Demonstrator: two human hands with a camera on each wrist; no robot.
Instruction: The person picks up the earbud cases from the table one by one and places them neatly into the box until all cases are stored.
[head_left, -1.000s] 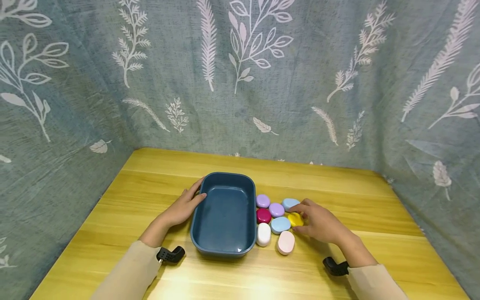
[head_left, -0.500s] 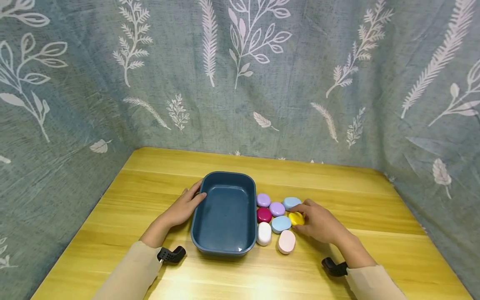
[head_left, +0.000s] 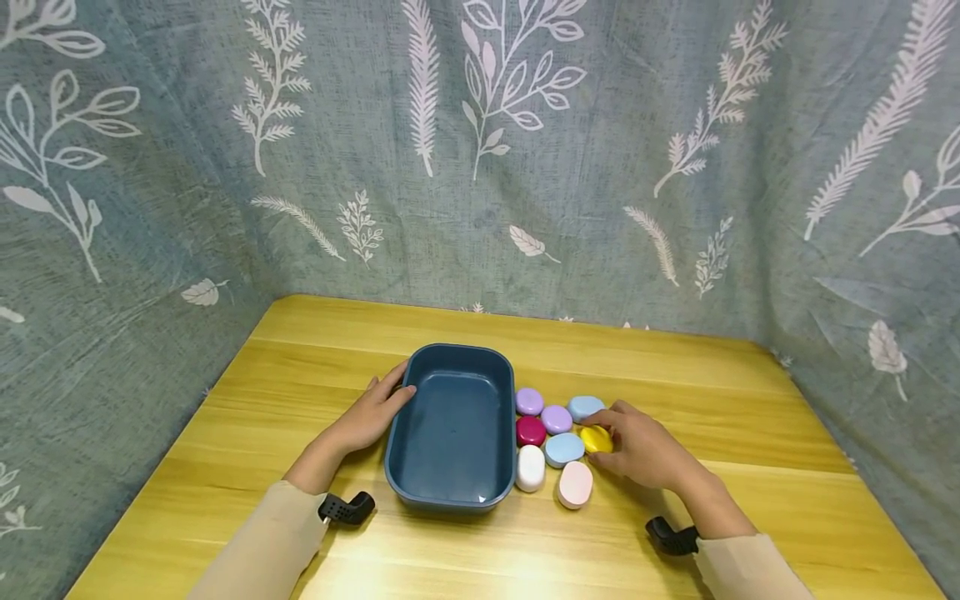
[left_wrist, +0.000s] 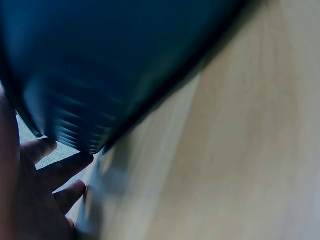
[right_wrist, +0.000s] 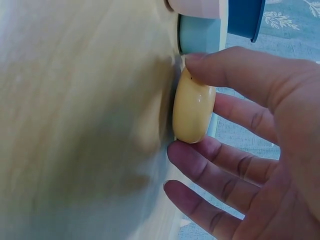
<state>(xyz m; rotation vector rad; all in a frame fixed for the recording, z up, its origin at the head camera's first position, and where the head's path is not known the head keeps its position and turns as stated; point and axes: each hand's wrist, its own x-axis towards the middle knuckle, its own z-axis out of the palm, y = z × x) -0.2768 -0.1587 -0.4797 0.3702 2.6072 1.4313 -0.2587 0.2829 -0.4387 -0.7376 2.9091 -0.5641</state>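
A dark blue tub [head_left: 420,492] stands on the wooden table [head_left: 315,367] with nothing in it. My left hand [head_left: 396,388] rests against its left wall, fingers [left_wrist: 57,170] straight along the outside. Right of the tub lie several smooth oval cases: two purple [head_left: 528,401], a magenta one [head_left: 530,431], two light blue [head_left: 563,449], a white one [head_left: 530,467], a pink one [head_left: 575,484] and a yellow one [head_left: 595,439]. My right hand [head_left: 609,433] pinches the yellow case [right_wrist: 192,112] between thumb [right_wrist: 225,67] and fingers while it still lies on the table.
Grey-green cloth with white leaf prints [head_left: 480,167] walls the table at the back and on both sides. Black wrist-camera mounts [head_left: 345,508] sit at both sleeves. Bare wood runs behind the tub and along the front edge.
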